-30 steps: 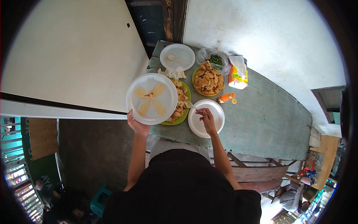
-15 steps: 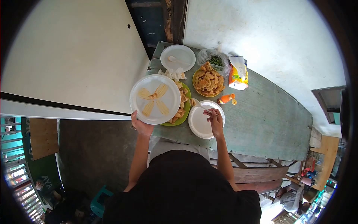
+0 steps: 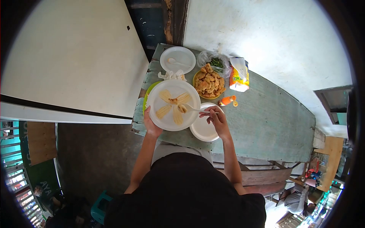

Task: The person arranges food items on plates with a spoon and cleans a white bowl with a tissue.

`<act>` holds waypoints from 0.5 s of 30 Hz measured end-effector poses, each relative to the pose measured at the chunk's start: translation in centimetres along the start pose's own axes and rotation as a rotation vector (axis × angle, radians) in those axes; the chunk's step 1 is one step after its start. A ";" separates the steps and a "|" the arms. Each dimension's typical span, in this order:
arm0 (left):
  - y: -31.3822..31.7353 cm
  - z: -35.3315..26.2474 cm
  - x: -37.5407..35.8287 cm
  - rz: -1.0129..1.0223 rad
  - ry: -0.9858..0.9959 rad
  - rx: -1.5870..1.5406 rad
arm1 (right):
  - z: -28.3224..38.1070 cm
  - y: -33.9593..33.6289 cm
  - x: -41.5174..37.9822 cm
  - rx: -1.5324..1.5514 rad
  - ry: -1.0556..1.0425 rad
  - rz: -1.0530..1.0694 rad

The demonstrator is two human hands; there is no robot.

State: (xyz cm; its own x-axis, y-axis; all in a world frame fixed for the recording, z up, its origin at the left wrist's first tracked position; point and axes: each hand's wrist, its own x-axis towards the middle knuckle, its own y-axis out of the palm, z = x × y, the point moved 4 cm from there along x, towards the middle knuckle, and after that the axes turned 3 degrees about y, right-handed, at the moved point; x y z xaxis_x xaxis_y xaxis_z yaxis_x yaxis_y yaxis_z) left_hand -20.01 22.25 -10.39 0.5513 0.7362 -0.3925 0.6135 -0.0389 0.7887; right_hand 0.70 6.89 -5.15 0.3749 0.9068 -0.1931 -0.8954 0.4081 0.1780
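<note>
1. We see one held spoon (image 3: pixel 194 110) in the right hand (image 3: pixel 218 118); this grip is narrow, with the fingers closed upon its handle.
2. Its bowl points to the left, and its long axis lies almost level across the view. The bowl carries some brown food and is over the held plate (image 3: pixel 153 102); whether it touches, we cannot tell.
3. The left hand (image 3: pixel 152 125) has its grip on the lower left rim of this plate, the broad face upward.
4. On this plate we count four yellow strips (image 3: pixel 163 111), spread as a cross from the middle.
5. Under the right hand we find a white plate (image 3: pixel 203 130); whether it is a stack, we cannot tell.
6. On the bench (image 3: pixel 273 114) we also count one far plate (image 3: pixel 166 54) with one second spoon (image 3: pixel 172 60), one green plate (image 3: pixel 147 97) partly hidden, one heap of fried food (image 3: pixel 208 83), one orange-capped bottle (image 3: pixel 227 101) and one tissue pack (image 3: pixel 239 81).
</note>
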 end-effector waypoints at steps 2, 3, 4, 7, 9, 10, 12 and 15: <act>-0.3 0.2 0.1 0.017 -0.003 -0.004 | 0.0 0.4 -0.2 -0.013 -0.001 -0.012; -0.3 0.3 0.1 0.034 -0.010 -0.005 | 0.0 0.6 -0.3 -0.024 0.000 -0.029; -0.4 0.4 -0.1 0.032 -0.008 -0.006 | 0.1 1.0 -0.4 -0.025 0.000 -0.026; 0.7 0.8 -1.0 0.047 -0.053 -0.038 | 0.6 2.0 -0.8 -0.061 -0.052 -0.099; 1.2 1.3 -1.3 0.123 -0.051 -0.065 | 0.7 2.5 -1.0 -0.108 -0.088 -0.203; 1.3 1.6 -1.4 0.124 -0.054 -0.065 | 0.6 2.8 -1.0 -0.107 -0.087 -0.206; 1.9 2.1 -1.5 0.198 -0.099 -0.125 | 0.4 2.9 -1.1 -0.094 -0.116 -0.267; 1.9 2.8 -1.3 0.206 -0.121 -0.148 | 0.3 3.1 -1.4 -0.087 -0.141 -0.355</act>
State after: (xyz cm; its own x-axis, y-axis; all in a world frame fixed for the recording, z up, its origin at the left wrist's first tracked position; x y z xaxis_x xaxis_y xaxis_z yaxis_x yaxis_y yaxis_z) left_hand -17.98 19.36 -9.74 0.7247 0.6370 -0.2628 0.3967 -0.0739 0.9150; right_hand -2.56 6.92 -4.07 0.6887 0.7192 -0.0920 -0.7190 0.6938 0.0405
